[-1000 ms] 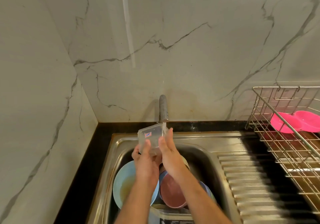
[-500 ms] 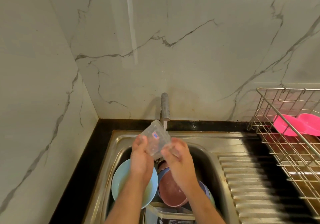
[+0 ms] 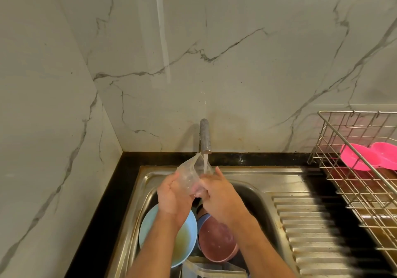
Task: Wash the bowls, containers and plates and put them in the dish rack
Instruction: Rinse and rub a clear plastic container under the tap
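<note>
Nearest, a light blue plate (image 3: pixel 171 241) and a pink bowl (image 3: pixel 217 243) lie in the steel sink (image 3: pixel 137 209). Above them the left hand (image 3: pixel 171 196) and right hand (image 3: pixel 219 194) close together on a clear plastic container (image 3: pixel 191 174), tilted under the tap's (image 3: pixel 204 136) stream. Far right on the black worktop (image 3: pixel 120 183), the wire dish rack (image 3: pixel 361 177) holds pink dishes (image 3: pixel 369 157).
</note>
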